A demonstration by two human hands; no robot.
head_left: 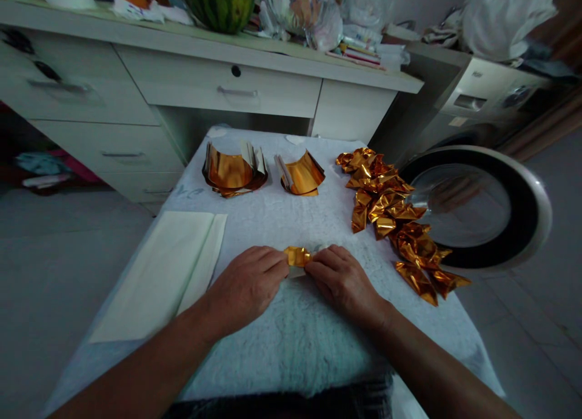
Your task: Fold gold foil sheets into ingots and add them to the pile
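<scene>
Near the middle of the cloth-covered table, a small piece of gold foil paper (297, 256) with a pale underside is pinched between both hands. My left hand (252, 282) has its fingers closed on the foil's left end. On the right end, the fingers of my right hand (343, 279) are closed too; the fingertips are partly hidden. Beyond the hands stand two curved stacks of gold foil sheets, a larger stack (230, 170) and a smaller stack (302, 173). To the right lies a pile of folded gold foil pieces (384, 204) with pinched, flared ends.
Flat pale paper sheets (154, 273) lie at the table's left. Behind, a white desk (200, 58) with drawers carries a watermelon (218, 3), a glass bowl and bags. At the right, a washing machine's open round door (477, 207) stands close to the table edge.
</scene>
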